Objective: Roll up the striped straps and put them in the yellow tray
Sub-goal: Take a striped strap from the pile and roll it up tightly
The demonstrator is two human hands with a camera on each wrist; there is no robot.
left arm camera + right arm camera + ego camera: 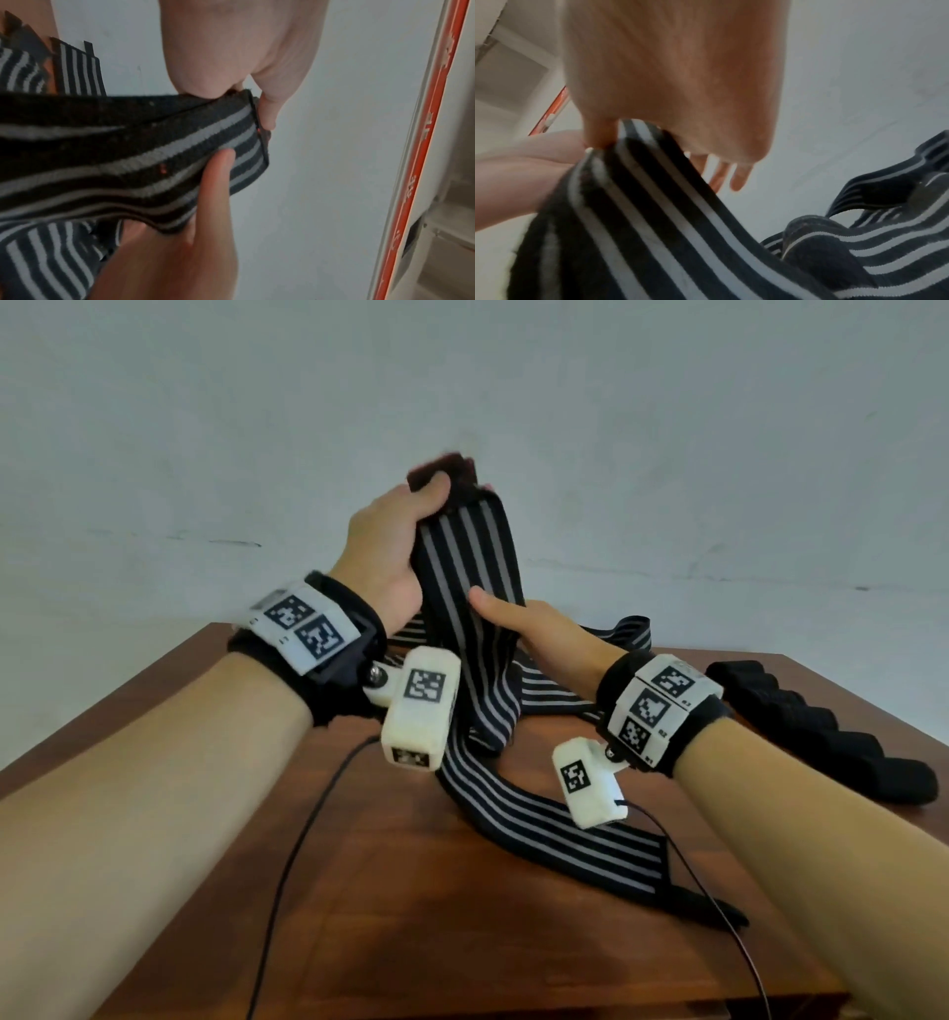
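Striped strap [464,567] hangs pinched at its top by left hand [390,546]; right hand [534,629] pinches it lower; trailing length at 6 o'clock on tabletop [411,942] may snag, loosening the roll.

Head cam: we look forward and down over both forearms at the wooden table [421,891] and wall. Both wrist cams sit very near the striped strap [128,162], facing outward along the palms; all three views share it.
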